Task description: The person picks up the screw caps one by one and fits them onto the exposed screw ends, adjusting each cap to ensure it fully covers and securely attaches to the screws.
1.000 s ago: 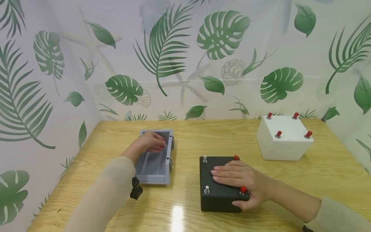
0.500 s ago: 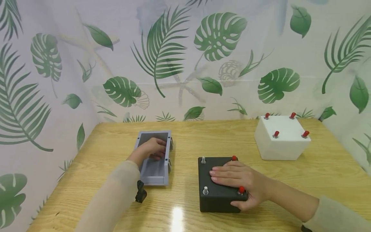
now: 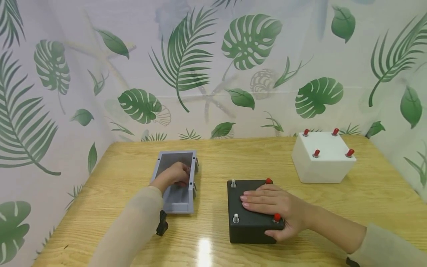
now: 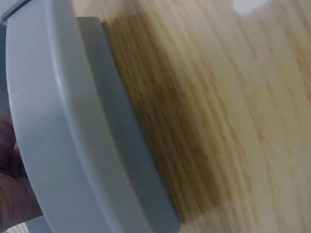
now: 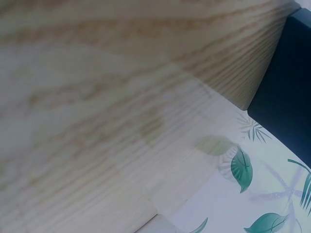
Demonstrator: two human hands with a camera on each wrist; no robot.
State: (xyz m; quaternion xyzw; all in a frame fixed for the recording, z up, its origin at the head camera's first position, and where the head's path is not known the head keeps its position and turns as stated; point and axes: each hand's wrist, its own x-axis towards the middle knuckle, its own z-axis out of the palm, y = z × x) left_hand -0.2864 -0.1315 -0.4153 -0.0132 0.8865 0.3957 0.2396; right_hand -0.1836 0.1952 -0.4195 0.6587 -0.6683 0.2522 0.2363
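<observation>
My left hand [image 3: 176, 174] reaches down into a grey plastic bin [image 3: 176, 207] at left centre, its fingers bent toward the floor. The fingertips are hidden, so I cannot tell whether they pinch something. In the left wrist view the bin's wall [image 4: 53, 126] covers most of that hand. My right hand [image 3: 280, 207] rests on top of a black box [image 3: 245, 189], fingers straight across the lid and thumb against the front side. Two bare metal posts [image 3: 236, 218] stand at the box's left corners. Red-capped posts [image 3: 277, 217] stand at the right ones, beside the hand.
A white box [image 3: 320, 163] with red-capped posts at its corners stands at the back right of the wooden table [image 3: 213, 159]. Behind hangs a leaf-patterned cloth [image 3: 200, 74]. Clips [image 3: 195, 191] stick out from the bin's right side.
My left hand has gone lower into the bin, its fingers bending more. The right hand stays on the black box. The whole head view has shifted slightly left.
</observation>
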